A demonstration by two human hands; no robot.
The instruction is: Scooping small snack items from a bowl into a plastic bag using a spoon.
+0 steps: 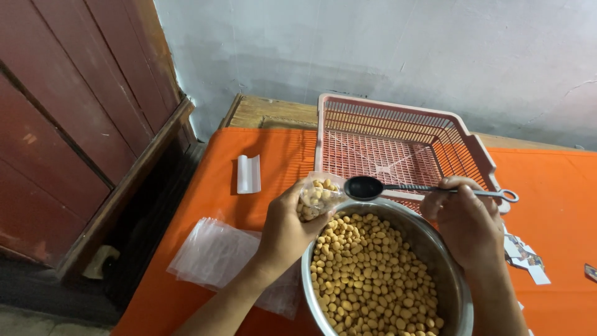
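Item one: we hold a small clear plastic pouch (316, 198), partly filled with round yellow-tan snack pellets, in our left hand (285, 231). The fingers wrap around the pouch from the left and grip it closed-fisted, its mouth facing right, just above the left rim of the bowl.

Item two: a black long-handled measuring spoon (365, 187), metal ring at the handle's end, pinched in our right hand (465, 223) between thumb and curled fingers. The spoon lies level, its round scoop touching or just beside the pouch's mouth; the scoop looks dark and we cannot tell whether anything is left in it.

Item three: a large round steel bowl (457, 292), heaped with the same yellow-tan pellets (373, 274), directly below both hands on the orange tablecloth (273, 149).

Item four: a pink slotted plastic basket (398, 140), behind the bowl, against the pale wall.

Item five: a loose stack of flat clear plastic bags (214, 252), left of the bowl, under our left forearm.

Item six: a small folded white plastic strip (248, 173), lying apart on the cloth, beyond the bags.

Item seven: printed paper slips (525, 256), right of our right wrist.
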